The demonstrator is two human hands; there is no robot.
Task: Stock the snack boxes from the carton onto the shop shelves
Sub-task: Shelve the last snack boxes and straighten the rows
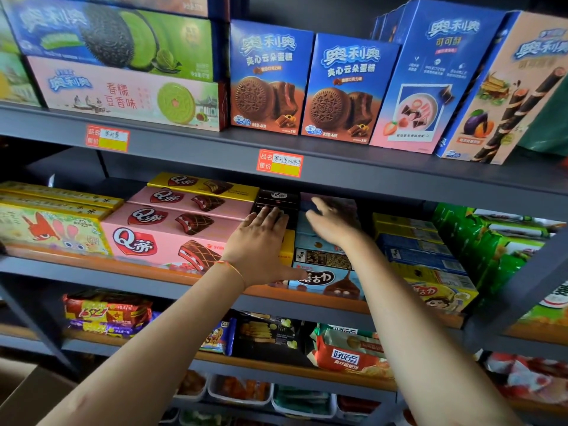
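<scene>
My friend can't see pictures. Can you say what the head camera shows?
Two bare hands reach into the middle shop shelf: the left hand lies flat on a black snack box, and the right hand rests open on a stack of blue boxes. Pink Q-brand cake boxes sit beside them.

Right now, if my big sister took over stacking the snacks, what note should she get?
Left hand: fingers straight, pressing flat on the black Q box on the middle shelf.
Right hand: open, resting on the blue box stack beside it. Neither hand carries anything.
Done: pink Q boxes are stacked to the left, and the middle shelf looks well filled.
Left: square up these stacks, then fetch more. The carton seems to be the brown corner at lower left; its contents are hidden.
</scene>
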